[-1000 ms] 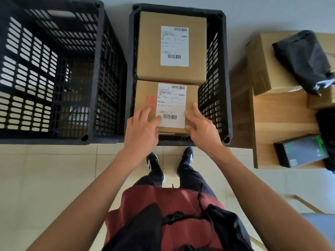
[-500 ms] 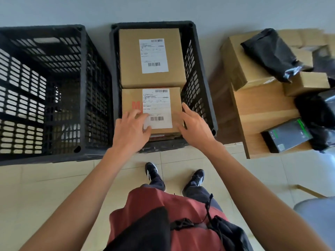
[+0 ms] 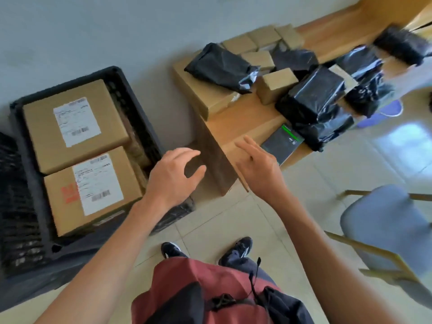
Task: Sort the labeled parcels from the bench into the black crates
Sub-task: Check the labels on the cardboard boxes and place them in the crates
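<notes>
Presently, two cardboard boxes are seen in the black crate [image 3: 140, 127] at nine o'clock: the far box [image 3: 39, 127] toward ten o'clock and the near box [image 3: 58, 206] toward eight o'clock, lying side by side and touching, each with one white label facing up. A second crate [image 3: 14, 206] is partly seen at the left edge. Both hands are held over the gap between the crate and the wooden bench [image 3: 238, 122]; nothing is held by either. The left hand [image 3: 171, 176] is spread with relaxed, slightly bent fingers over the crate's right wall, and the right hand [image 3: 259, 167] is opened with fingers pointed toward one o'clock, over the bench's near corner. On the bench, from twelve to two o'clock, a heap of parcels remains: a large brown carton [image 3: 201, 92] with a black bag [image 3: 222, 66] lying on it, several small brown boxes [image 3: 277, 87] and further black bags [image 3: 313, 97]; an exact count is prevented by blur and overlap. One dark flat device [image 3: 282, 142] with green markings lies just beyond the right fingertips. A grey chair [image 3: 385, 225] stands at four o'clock. Compared with half a second ago, both hands have been lifted off the near box, and the view has been swung rightward toward the bench.
</notes>
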### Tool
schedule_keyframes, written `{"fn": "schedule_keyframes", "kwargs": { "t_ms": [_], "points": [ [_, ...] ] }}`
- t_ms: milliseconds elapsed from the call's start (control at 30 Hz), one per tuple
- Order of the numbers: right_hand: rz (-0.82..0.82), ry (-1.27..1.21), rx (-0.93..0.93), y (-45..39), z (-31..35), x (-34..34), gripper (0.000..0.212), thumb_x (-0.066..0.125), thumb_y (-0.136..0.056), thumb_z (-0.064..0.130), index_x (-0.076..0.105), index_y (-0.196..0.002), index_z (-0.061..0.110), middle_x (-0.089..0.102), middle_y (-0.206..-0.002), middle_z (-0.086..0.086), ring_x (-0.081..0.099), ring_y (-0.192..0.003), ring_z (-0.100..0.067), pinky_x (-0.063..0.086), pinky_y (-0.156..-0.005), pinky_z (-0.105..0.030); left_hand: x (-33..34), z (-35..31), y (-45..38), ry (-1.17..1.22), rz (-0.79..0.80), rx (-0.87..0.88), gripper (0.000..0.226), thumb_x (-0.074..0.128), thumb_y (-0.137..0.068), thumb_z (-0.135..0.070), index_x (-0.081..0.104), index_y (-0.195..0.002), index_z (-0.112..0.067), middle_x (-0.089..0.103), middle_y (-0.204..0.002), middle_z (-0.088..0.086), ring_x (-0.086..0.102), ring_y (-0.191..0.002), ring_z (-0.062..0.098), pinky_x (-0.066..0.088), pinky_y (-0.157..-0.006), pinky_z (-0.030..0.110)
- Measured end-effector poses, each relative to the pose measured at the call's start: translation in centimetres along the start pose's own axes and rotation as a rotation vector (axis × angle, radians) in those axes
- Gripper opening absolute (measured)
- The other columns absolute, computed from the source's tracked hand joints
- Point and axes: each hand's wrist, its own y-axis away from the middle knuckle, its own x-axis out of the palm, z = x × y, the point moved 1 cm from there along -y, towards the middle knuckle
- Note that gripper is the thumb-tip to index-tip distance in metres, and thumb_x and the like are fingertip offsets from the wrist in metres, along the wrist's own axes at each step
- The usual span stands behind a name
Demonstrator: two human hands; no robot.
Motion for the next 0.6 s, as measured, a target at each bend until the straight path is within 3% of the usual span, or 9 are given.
{"fn": "schedule_keyframes", "kwargs": {
  "t_ms": [100, 267, 433, 600],
  "points": [
    [-0.048, -0.023, 0.091, 1.3, -4.9, -4.5, 0.043, 0.064, -0.102, 0.018, 0.060, -0.144, 0.024, 0.043, -0.163, -0.001, 0.043, -0.148, -0.018, 0.032, -0.113, -0.021, 3.1, -4.9, -2.1, -0.013, 0.050, 0.074, 0.044, 0.061, -0.100, -0.046, 0.064, -0.138, -0.025, 0.061, -0.142, -0.006, 0.049, -0.135, 0.014, 0.041, -0.109, 0.032],
    [-0.129, -0.096, 0.169, 3.3, -11.8, -10.1, 0.044, 0.064, -0.102, 0.023, 0.059, -0.145, 0.029, 0.043, -0.163, 0.000, 0.045, -0.147, -0.020, 0.043, -0.115, -0.048, 7.4, -11.7, -5.0, -0.022, 0.111, 0.150, 0.040, 0.063, -0.100, -0.040, 0.066, -0.137, -0.024, 0.062, -0.140, -0.005, 0.052, -0.132, 0.015, 0.040, -0.107, 0.029],
    [-0.206, -0.122, 0.218, 4.4, -16.0, -14.7, 0.043, 0.063, -0.103, 0.023, 0.059, -0.145, 0.027, 0.044, -0.162, 0.001, 0.043, -0.148, -0.018, 0.044, -0.116, -0.047, 10.4, -17.2, -7.3, -0.001, 0.128, 0.179, 0.036, 0.064, -0.101, -0.033, 0.066, -0.135, -0.023, 0.063, -0.137, -0.007, 0.054, -0.128, 0.015, 0.040, -0.097, 0.024],
    [-0.226, -0.138, 0.244, 3.0, -18.5, -17.4, 0.046, 0.062, -0.103, 0.023, 0.055, -0.148, 0.027, 0.044, -0.162, 0.002, 0.043, -0.149, -0.018, 0.044, -0.116, -0.050, 12.2, -19.9, -9.5, 0.013, 0.144, 0.198, 0.036, 0.063, -0.102, -0.032, 0.065, -0.136, -0.024, 0.062, -0.137, -0.008, 0.054, -0.128, 0.015, 0.046, -0.099, 0.032]
  ]
}}
